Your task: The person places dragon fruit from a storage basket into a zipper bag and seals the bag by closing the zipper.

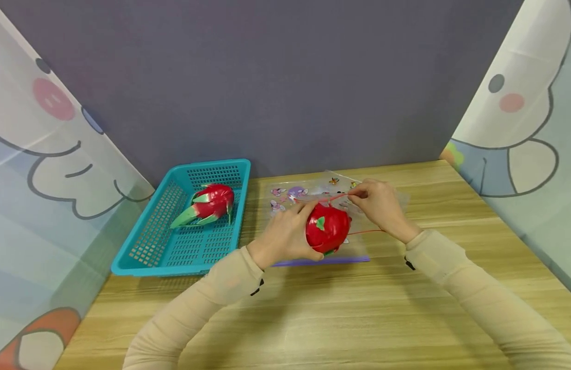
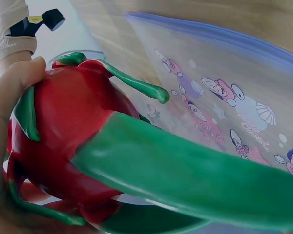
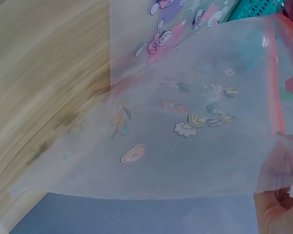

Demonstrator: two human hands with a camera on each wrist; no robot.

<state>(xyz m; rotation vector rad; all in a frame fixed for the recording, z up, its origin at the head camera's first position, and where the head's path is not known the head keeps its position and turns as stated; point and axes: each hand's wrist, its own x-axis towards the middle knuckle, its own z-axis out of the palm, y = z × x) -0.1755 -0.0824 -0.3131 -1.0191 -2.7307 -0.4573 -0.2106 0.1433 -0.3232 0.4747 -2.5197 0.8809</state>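
Note:
My left hand (image 1: pixel 285 235) grips a red toy dragon fruit (image 1: pixel 329 230) with green leaf tips, fingers and thumb spread around its side. In the left wrist view one long green leaf (image 2: pixel 185 170) sticks out toward the camera. The right hand (image 1: pixel 382 208) pinches the red zip edge of a clear printed zip bag (image 3: pixel 185 165), which hangs from the fingers in the right wrist view. The fruit is beside the mouth of this bag; whether any of it is inside I cannot tell. Beneath lies another clear bag (image 2: pixel 224 109) with a purple zip, flat on the table.
A turquoise basket (image 1: pixel 169 270) stands on the left of the wooden table (image 1: pixel 336 318), with a second toy dragon fruit (image 1: pixel 216 199) in it. A dark grey panel (image 1: pixel 285 87) rises behind the table, and printed cloths (image 1: pixel 498 128) hang on both sides.

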